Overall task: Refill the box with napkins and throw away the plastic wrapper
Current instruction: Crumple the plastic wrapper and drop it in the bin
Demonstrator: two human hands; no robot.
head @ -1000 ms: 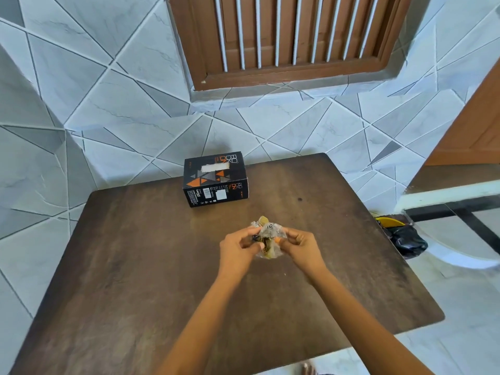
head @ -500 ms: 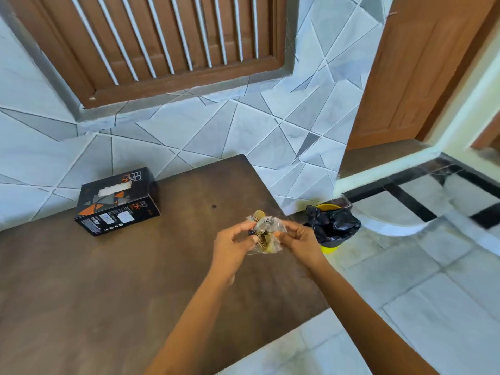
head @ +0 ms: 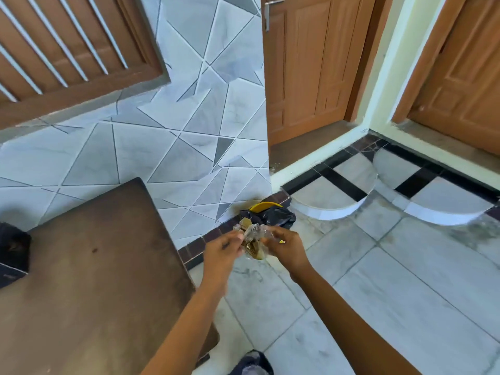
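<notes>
A crumpled clear plastic wrapper (head: 252, 236) with gold print is held between both hands, over the floor just past the table's right edge. My left hand (head: 220, 253) pinches its left side and my right hand (head: 286, 247) pinches its right side. Just beyond the wrapper, a yellow bin lined with a black bag (head: 273, 216) stands on the floor against the wall. The black napkin box (head: 13, 253) sits on the brown table (head: 94, 280) at the far left, mostly cut off by the frame edge.
A grey tiled wall runs behind the table and bin. Two wooden doors (head: 305, 66) stand at the back right behind a raised step. Pale marble floor spreads to the right. My foot (head: 251, 365) shows at the bottom.
The view has swung right, from the table toward the bin and doors. Both hands, still holding the wrapper, have moved off the table and now sit over the floor close to the bin.
</notes>
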